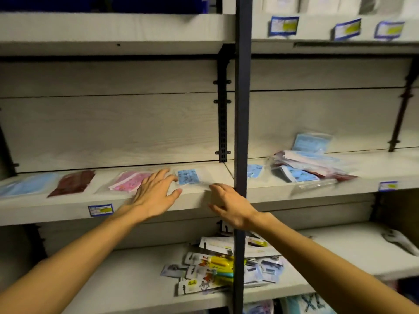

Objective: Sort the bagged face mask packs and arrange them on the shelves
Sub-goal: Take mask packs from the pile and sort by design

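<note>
Head view: both hands at the blue patterned pack, on the shelf's right end.

From the head camera I see the blue patterned pack (189, 176) lying flat on the middle shelf (158, 201), just beyond and between my two grips, its long side running roughly along the shelf edge. My left hand (156, 192) is spread, fingers straight, fingertips at the pack's left edge; contact looks likely, but I cannot tell for sure. My right hand (229, 207) sits nearer me at the shelf front, fingers loosely bent, holding nothing. Left of my left grip lie the pink pack (129, 181), the dark red pack (73, 183) and a plain blue pack (27, 184). Right of my right grip, past the upright post (243, 109), waits the unsorted pile (308, 165). I judge the left hand is nearer for any nudge.
</note>
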Tool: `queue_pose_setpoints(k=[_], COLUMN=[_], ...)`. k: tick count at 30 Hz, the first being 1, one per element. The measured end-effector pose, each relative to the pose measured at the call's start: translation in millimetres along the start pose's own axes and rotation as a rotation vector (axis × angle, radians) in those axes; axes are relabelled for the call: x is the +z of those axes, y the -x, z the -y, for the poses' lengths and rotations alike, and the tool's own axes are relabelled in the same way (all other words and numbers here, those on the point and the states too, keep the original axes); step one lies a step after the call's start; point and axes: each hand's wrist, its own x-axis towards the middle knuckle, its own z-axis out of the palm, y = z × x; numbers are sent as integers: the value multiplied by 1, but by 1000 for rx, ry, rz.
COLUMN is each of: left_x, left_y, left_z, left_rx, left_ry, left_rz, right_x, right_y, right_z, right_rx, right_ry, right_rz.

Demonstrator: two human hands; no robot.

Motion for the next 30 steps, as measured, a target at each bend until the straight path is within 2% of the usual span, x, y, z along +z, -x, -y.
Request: queue_pose_setpoints(k=[7, 13, 17, 21, 23, 30], left_x=[-5, 1, 23, 54, 66, 86], left_y=[35, 18, -11, -58, -88, -196], left_z=[-80, -177, -230, -267, -278, -316], left_rx=[169, 323, 295, 218, 170, 43], left_ry=[144, 299, 354, 321, 269, 123], left_rz=[8, -3, 37, 62, 26, 6], right_x=[-53, -101, -126, -148, -162, -198], right_y=[88, 129, 137, 125, 111, 40], right_z=[-35, -92, -139, -194, -225, -335], right_rx=[55, 200, 280, 276, 282, 326], right_ry=[118, 221, 222, 222, 230, 173], right_rz=[55, -48, -163, -246, -298, -238])
